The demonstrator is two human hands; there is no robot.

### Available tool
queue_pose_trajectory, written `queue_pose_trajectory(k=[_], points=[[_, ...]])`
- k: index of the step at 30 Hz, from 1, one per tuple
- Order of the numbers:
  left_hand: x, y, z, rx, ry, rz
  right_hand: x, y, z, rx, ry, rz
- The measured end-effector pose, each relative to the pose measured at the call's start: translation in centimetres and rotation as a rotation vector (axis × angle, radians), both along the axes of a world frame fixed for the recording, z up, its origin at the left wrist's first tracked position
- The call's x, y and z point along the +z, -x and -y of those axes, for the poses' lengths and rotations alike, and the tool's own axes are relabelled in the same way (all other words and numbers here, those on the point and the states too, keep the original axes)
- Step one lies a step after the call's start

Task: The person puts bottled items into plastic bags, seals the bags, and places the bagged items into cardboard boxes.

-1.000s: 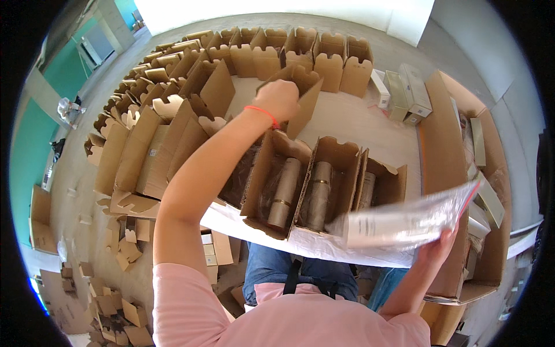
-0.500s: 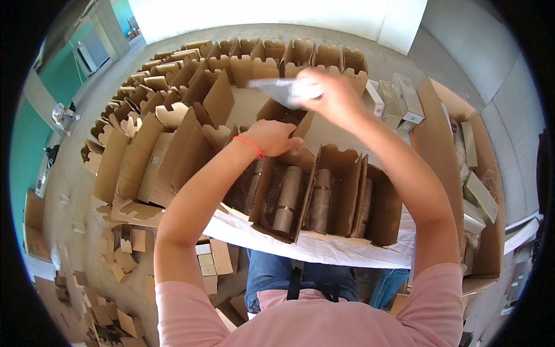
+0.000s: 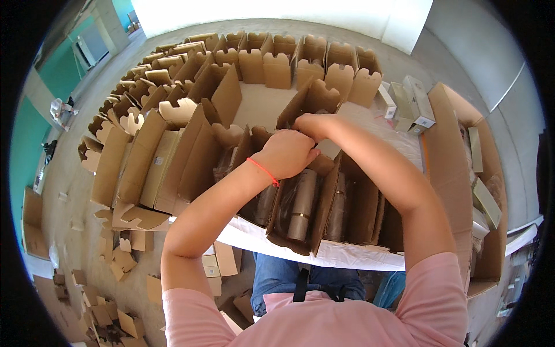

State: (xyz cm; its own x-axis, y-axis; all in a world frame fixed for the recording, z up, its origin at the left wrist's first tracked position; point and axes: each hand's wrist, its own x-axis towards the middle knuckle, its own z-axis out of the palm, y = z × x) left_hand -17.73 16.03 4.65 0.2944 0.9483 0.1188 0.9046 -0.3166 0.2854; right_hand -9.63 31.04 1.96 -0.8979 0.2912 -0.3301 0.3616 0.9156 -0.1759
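Both my hands meet over a row of open brown cardboard boxes. My left hand (image 3: 287, 153), with a red string at the wrist, is closed at the upper ends of the near boxes; what its fingers grip is hidden. Touching it, my right hand (image 3: 317, 125) bends down with curled fingers at the near end of an open box (image 3: 306, 98). Its fingertips and anything in them are out of sight. Closer to me, a box holding a tan cylinder (image 3: 303, 205) in clear wrap stands beside another box with a similar cylinder (image 3: 336, 208).
Rows of open cardboard boxes (image 3: 202, 81) cover the table's far and left sides. Pale narrow cartons (image 3: 417, 103) stand at the right, next to a large cardboard box (image 3: 445, 191) holding more cartons. Cardboard pieces (image 3: 121, 263) litter the floor at left.
My right hand has come down and toward me from above the table; the shiny, blurred thing it held is no longer visible. My left hand has shifted slightly right and nearer, meeting it.
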Motion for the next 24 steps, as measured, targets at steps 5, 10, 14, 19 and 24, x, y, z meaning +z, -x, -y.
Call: queue_pose_trajectory(k=[5,10,14,19,24], points=[[1.3,0.8,2.1,-0.026,-0.17,-0.003,0.5,0.3,-0.4,0.031,0.07,-0.019],[5.3,0.3,10.9,0.044,-0.447,0.289,3.0,-4.8,-0.6,-0.368,-0.397,-0.764],[-1.8,1.7,20.0,0.344,-0.932,0.432,2.8,-3.6,0.0,-0.892,0.246,-0.621],[-10.7,-0.5,25.7,0.893,-0.901,0.603,1.9,-0.1,-1.8,-0.909,0.561,-0.73],[-12.6,-1.5,25.5,0.882,-0.837,0.594,2.4,8.2,-1.9,-0.867,0.795,-0.597]])
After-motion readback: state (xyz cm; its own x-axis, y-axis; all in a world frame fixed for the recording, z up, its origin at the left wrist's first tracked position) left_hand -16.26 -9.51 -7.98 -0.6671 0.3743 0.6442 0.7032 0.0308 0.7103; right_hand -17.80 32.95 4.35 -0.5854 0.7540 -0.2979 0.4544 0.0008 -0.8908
